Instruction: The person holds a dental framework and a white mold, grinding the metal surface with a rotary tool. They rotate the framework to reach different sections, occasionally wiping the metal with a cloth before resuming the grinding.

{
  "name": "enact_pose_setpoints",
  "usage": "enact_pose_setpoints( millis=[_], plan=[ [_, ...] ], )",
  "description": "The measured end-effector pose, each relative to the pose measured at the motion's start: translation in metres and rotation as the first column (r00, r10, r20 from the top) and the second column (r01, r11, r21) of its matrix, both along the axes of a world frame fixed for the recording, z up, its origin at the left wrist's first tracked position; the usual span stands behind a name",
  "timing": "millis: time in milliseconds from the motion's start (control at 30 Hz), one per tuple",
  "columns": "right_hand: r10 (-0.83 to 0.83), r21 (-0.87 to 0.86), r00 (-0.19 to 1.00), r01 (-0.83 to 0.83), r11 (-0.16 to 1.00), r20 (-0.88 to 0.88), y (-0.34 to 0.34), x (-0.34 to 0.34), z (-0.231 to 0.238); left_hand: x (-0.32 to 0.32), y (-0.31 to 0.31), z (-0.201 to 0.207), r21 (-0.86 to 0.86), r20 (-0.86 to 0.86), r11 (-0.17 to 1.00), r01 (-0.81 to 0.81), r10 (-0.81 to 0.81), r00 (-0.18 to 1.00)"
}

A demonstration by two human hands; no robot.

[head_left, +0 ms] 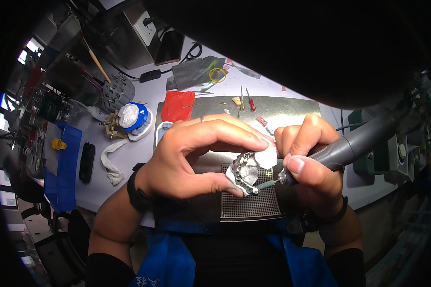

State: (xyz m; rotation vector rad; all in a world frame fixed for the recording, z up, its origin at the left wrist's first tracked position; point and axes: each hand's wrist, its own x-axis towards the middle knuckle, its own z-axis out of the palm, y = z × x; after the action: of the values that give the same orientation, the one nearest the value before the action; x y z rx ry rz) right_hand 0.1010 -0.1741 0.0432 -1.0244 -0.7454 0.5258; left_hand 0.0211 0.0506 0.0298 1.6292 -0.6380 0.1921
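Between the thumb and fingers of my left hand (184, 155) is a white plaster dental cast (266, 159) with a dark metal denture framework (238, 167) lying along its arch. My right hand (318, 170) is wrapped round a grey rotary handpiece (357, 146), held like a pen. The green grinding bit (266, 184) at its tip is at the near end of the framework; whether it touches the metal I cannot tell. Both hands are close together above a perforated metal grille (249, 208).
A metal plate (297, 107) lies beyond my hands, with a red-handled small tool (252, 104) on it. Further left stand a red sheet (177, 106), a blue-banded cast on an articulator (135, 117), a grey tool holder (118, 93) and a blue bin (62, 167). A phone (170, 48) lies at the back.
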Motion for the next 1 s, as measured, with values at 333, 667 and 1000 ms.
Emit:
enact_pose_setpoints(
  millis=[333, 667, 1000],
  plan=[
    [0.007, 0.042, 0.998, -0.005, 0.999, -0.055, -0.0010, 0.0021, -0.0039, 0.0018, 0.0006, 0.0007, 0.024, 0.014, 0.999, 0.022, -0.023, 1.000],
    [0.035, 0.057, 0.995, -0.030, 0.998, -0.098, -0.0023, 0.0035, -0.0026, 0.0035, 0.0016, -0.0006, 0.034, 0.036, 0.999, 0.016, -0.017, 0.999],
    [0.038, 0.041, 0.992, -0.033, 0.999, -0.117, -0.0025, 0.0007, -0.0021, 0.0011, -0.0004, -0.0001, 0.010, 0.011, 1.000, -0.005, 0.005, 1.000]
  ],
)
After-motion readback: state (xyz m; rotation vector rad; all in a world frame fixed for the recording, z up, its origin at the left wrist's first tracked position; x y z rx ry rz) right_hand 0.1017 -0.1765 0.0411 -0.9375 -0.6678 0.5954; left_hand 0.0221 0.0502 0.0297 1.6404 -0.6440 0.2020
